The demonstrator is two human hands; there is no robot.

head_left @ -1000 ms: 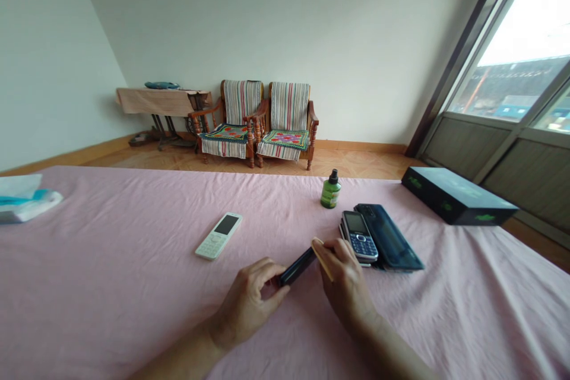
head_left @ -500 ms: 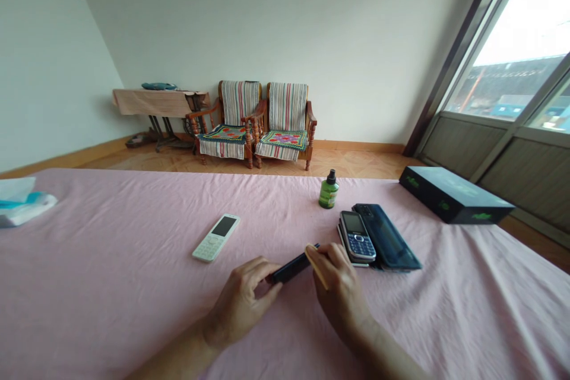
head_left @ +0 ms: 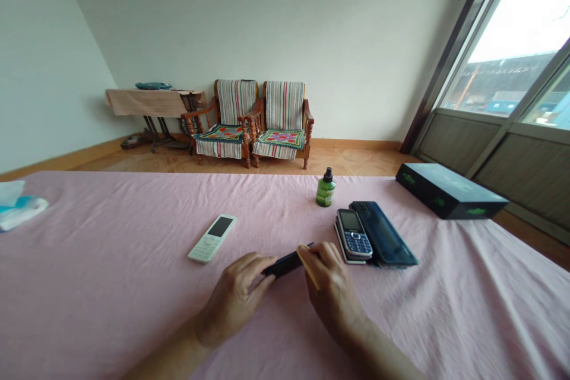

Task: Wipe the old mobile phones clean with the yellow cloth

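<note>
Between my two hands a slim dark phone (head_left: 283, 265) is held tilted on its edge just over the pink cloth. The fingers and thumb of my left hand (head_left: 238, 291) pinch its left end. My right hand (head_left: 332, 288) is closed on a thin pale stick (head_left: 309, 267), whose upper end meets the phone's right part; its tip is too small to make out. To the left lies a white keypad phone (head_left: 212, 238), face up. Right of my right hand, a dark keypad phone (head_left: 354, 233) rests on a white-edged item, beside a large dark-blue smartphone (head_left: 386, 237).
A green bottle (head_left: 325, 189) with a black cap stands behind the phones. At the right back is a black box (head_left: 449, 190), at the far left a tissue pack (head_left: 22, 211). Two wooden armchairs (head_left: 281, 124) stand beyond the pink-covered table (head_left: 111, 261).
The whole view has shifted slightly left. Both hands, with the dark phone and the stick, have moved a little left too; each grip stays the same.
</note>
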